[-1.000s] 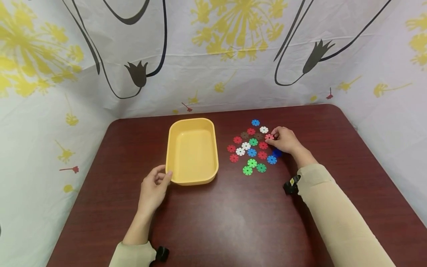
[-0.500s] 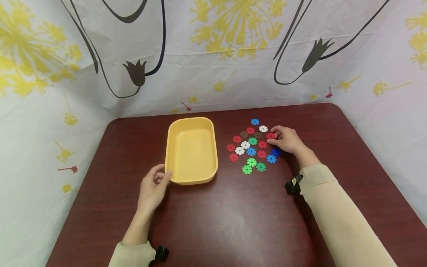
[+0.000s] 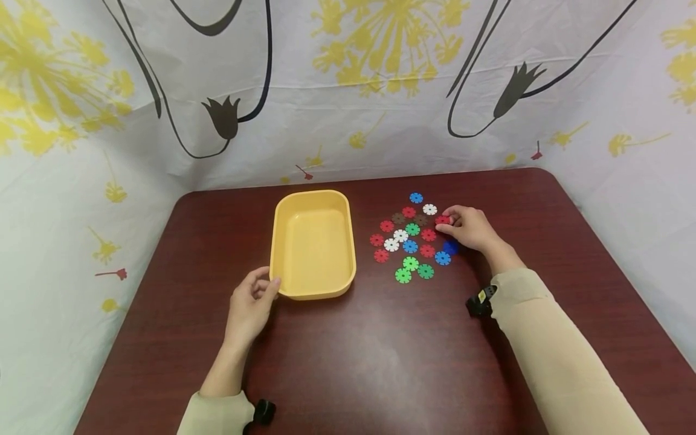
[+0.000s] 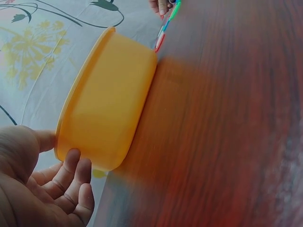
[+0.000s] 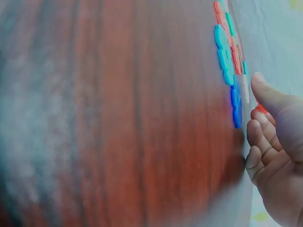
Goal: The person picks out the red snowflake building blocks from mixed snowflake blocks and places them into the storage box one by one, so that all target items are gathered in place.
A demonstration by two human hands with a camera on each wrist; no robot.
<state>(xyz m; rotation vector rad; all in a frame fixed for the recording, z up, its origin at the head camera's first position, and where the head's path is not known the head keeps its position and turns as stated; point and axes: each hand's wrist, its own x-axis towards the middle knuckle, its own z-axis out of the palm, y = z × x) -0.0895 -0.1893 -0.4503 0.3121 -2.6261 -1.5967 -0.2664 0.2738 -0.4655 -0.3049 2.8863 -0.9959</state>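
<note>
My left hand (image 3: 251,305) grips the near-left corner of a yellow plastic tray (image 3: 276,241), thumb on the rim and fingers against the outer wall. The left wrist view shows the thumb at the rim and curled fingers beside the tray's wall (image 4: 106,99). On the right, my right hand (image 3: 472,229) has a red snowflake building disc (image 3: 443,220) between thumb and fingertips, at the edge of a spread of similar discs. Only a sliver of the red disc (image 5: 261,108) shows in the right wrist view, behind the thumb.
Several flat discs in red, white, green, brown and blue lie right of the tray, including a light green disc (image 3: 403,275) nearest the front. A dark blue disc (image 3: 451,248) is just below the right hand. A patterned cloth (image 3: 348,90) hangs behind the brown table (image 3: 348,356).
My right hand has shifted slightly right, carrying the red disc a little away from its neighbours. The left hand and tray have stayed put.
</note>
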